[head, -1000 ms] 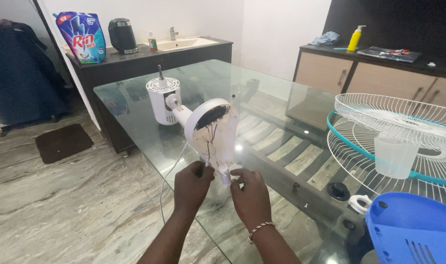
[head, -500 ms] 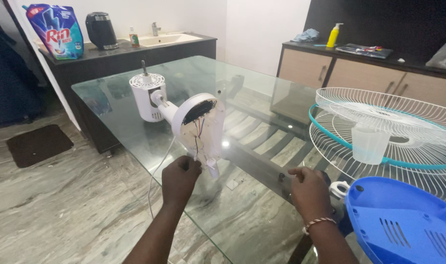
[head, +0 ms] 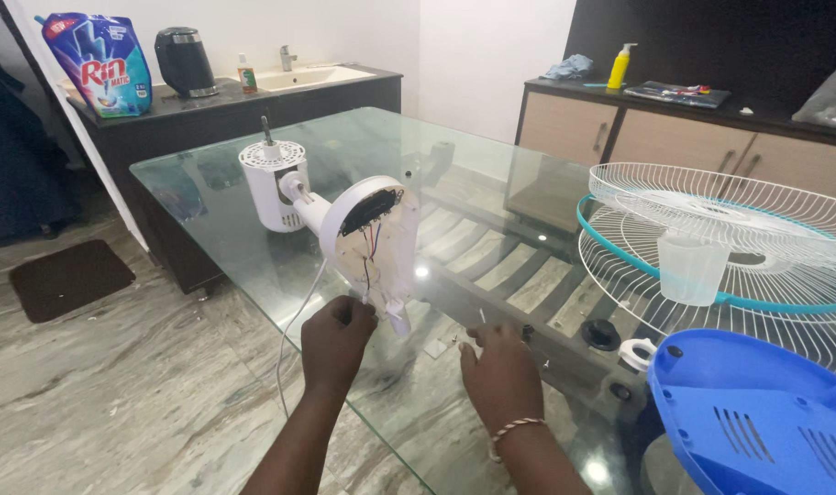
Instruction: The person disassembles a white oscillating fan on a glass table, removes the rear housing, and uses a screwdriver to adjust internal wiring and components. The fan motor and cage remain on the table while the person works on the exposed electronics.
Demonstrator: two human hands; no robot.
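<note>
- The white plastic fan body with its open wired base (head: 367, 229) lies on its side on the glass tabletop (head: 491, 183), near the left edge. Its long axis runs from the far left, where the round motor housing (head: 271, 183) stands with its shaft up, to the near right, where the open base faces the person.
- The left hand (head: 337, 341) is curled closed at the lower rim of the base, beside the red and black wires (head: 370, 246); whether it pinches a wire or the rim, I cannot tell.
- The right hand (head: 498, 371) rests flat, fingers loosely bent, on the glass by small loose parts (head: 436, 346); it seems to hold nothing.
- Risk, as I judge it: a tug from the closed left hand could strain the thin wires at their joints.
- The body lies close to the tabletop edge, so a sideways push could tip it off; the white cord (head: 294, 321) hanging over the edge could also snag.
- The small parts could roll away on the smooth glass and get lost.
- To the right sit a white wire fan guard with teal rim (head: 711, 220) and a blue plastic fan cover (head: 757, 412).
</note>
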